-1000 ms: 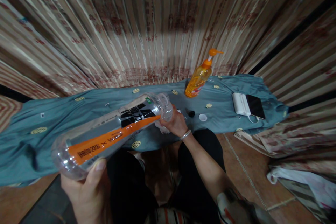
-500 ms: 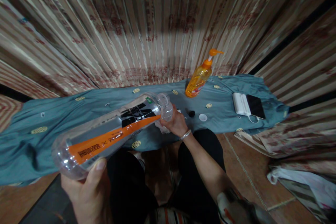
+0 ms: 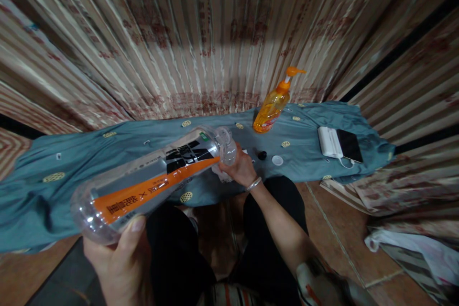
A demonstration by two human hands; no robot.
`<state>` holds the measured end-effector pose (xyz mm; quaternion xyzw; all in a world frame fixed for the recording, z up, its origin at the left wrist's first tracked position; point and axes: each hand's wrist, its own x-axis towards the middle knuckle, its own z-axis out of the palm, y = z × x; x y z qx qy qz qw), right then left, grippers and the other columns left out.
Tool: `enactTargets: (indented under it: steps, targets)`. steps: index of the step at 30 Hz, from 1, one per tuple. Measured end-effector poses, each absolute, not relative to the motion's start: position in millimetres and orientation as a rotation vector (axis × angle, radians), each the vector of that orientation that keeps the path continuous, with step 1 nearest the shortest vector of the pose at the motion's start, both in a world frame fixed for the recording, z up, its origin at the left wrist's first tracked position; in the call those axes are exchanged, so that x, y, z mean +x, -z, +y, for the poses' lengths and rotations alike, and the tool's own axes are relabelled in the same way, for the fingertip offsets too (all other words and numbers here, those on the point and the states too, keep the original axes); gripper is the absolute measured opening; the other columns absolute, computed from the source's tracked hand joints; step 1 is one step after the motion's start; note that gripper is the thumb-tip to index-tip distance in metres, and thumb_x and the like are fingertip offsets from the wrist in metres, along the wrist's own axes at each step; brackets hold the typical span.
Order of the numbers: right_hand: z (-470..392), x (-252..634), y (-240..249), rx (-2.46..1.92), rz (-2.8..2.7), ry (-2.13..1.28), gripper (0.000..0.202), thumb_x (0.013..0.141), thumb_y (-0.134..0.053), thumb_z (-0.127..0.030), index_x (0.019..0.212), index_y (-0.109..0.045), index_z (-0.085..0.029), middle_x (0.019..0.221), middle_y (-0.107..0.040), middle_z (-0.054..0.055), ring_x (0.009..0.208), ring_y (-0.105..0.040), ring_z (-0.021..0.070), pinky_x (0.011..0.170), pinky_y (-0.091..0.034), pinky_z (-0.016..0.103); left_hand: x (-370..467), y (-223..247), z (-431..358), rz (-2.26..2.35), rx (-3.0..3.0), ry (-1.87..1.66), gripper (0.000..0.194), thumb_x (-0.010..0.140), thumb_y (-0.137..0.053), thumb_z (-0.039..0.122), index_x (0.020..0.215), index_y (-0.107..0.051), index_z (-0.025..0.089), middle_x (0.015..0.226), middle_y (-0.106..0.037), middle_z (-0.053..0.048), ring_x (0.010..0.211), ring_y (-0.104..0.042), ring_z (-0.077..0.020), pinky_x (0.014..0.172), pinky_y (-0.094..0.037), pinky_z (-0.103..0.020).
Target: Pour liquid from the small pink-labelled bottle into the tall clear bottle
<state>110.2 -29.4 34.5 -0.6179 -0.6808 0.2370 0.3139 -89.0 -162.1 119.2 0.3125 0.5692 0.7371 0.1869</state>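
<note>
A large clear plastic bottle (image 3: 143, 184) with an orange, black and silver label is held tilted above a blue-green cloth (image 3: 118, 148). Its base rests in my left hand (image 3: 122, 260), the thumb pressed on its near side. At the neck end, my right hand (image 3: 242, 167) has its fingers closed, partly behind the clear plastic. A crumpled whitish piece (image 3: 222, 173) shows just under that hand; whether the fingers touch it I cannot tell. My right wrist wears a silver bracelet.
An orange pump bottle (image 3: 271, 109) stands upright towards the back. Right of my right hand lie a small black cap (image 3: 262, 155) and a white disc (image 3: 277, 160). Farther right are a white power bank (image 3: 330, 142) with a cable and a black phone (image 3: 349, 145). Curtains (image 3: 208, 38) hang behind.
</note>
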Motion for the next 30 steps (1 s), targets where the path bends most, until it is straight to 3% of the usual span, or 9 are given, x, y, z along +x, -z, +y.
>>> enactTargets:
  steps: [30]
  targets:
    - [-29.8, 110.0, -35.4, -1.622, -1.797, -0.640, 0.072, 0.076, -0.083, -0.026, 0.141, -0.055, -0.017, 0.118, -0.081, 0.011, 0.107, -0.080, 0.0301, 0.093, -0.063, 0.037, -88.3, -120.8, -160.4, 1.546, 0.915, -2.102, 0.047, 0.053, -0.093, 0.035, 0.095, -0.076, 0.024, 0.104, -0.078, -0.006, 0.117, -0.072, -0.0402, 0.116, -0.046, -0.068]
